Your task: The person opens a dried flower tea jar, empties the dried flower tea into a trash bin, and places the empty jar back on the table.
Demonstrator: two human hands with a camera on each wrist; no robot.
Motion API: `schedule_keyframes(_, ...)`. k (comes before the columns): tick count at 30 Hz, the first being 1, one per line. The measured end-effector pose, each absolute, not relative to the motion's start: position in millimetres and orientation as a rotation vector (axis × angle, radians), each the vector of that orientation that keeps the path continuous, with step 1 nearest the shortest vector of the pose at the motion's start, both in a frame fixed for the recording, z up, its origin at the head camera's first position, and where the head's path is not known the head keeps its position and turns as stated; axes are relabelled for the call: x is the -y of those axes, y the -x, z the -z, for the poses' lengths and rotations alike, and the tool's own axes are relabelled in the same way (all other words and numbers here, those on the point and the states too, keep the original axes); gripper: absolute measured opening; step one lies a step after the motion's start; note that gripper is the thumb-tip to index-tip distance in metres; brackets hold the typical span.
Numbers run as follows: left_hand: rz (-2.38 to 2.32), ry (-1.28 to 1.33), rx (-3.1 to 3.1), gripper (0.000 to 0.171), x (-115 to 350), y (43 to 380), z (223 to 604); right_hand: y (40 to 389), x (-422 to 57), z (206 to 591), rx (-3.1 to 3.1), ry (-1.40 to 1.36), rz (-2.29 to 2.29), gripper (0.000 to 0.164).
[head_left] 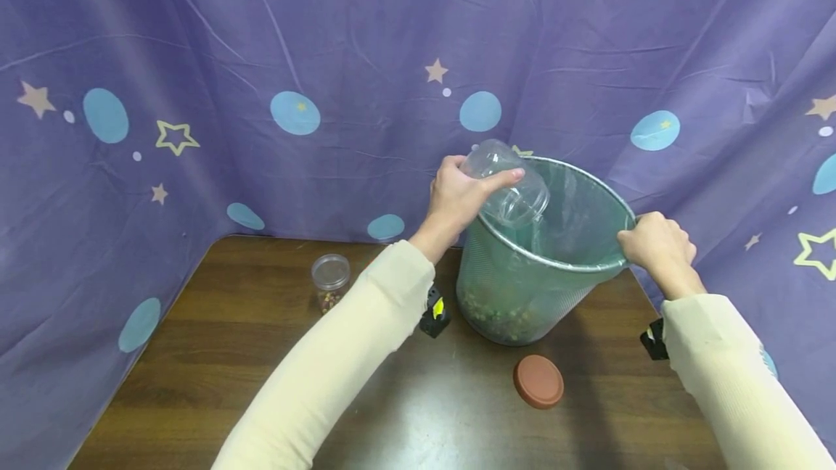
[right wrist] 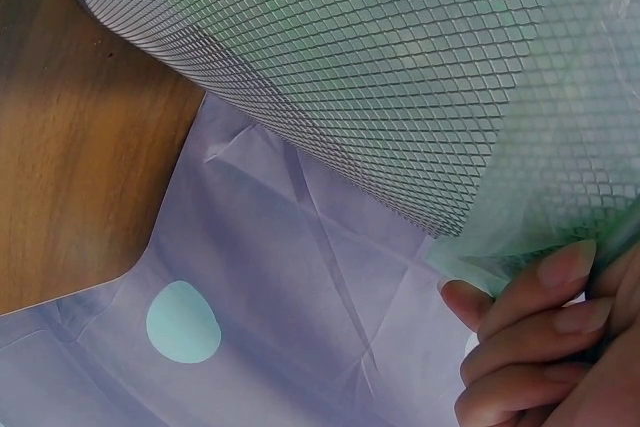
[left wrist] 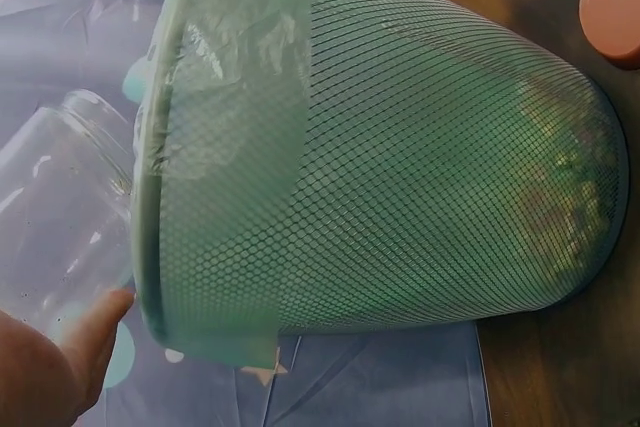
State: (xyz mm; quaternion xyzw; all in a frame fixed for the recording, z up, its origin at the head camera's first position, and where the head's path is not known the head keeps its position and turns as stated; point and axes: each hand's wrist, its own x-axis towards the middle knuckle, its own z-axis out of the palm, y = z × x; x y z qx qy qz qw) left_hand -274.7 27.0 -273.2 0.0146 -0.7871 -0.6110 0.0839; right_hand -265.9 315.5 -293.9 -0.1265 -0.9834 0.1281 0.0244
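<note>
A clear plastic jar [head_left: 503,183] is gripped in my left hand [head_left: 460,191], tilted with its mouth down over the near-left rim of a mesh wastebasket [head_left: 522,289]. The jar's walls look clear, with nothing visible inside. My right hand [head_left: 660,245] holds the basket's rim on the right, fingers [right wrist: 535,347] curled around it in the right wrist view. A green plastic bag [left wrist: 235,127] lines the basket and folds over its rim. Through the mesh, small multicoloured bits [left wrist: 570,187] show at the bottom.
A brown-orange round lid [head_left: 538,381] lies on the wooden table [head_left: 196,354] in front of the basket. To the left, partly behind my left sleeve, stands a clear jar [head_left: 330,278] with small colourful pieces inside. A purple patterned curtain [head_left: 366,56] hangs behind the table.
</note>
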Motion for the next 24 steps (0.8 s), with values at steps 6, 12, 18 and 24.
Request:
schedule_keyframes(6,1.911,-0.061,2.256,0.085,-17.2,277.6,274.1,266.1,-315.7,293.4,3.049,0.392,-0.398,0.025)
schedule_keyframes(12,2.120,-0.048,2.102,0.079,-12.8,279.9,277.4,266.6,-316.1,293.2,3.055,0.397,-0.394,0.026)
schedule_keyframes(18,2.230,-0.028,2.049,0.084,-4.8,280.4,277.6,266.3,-316.4,292.9,3.052,0.393,-0.392,0.024)
schedule_keyframes(24,2.388,0.070,1.909,0.079,7.3,281.2,277.0,265.9,-315.7,292.6,3.054,0.396,-0.394,0.023)
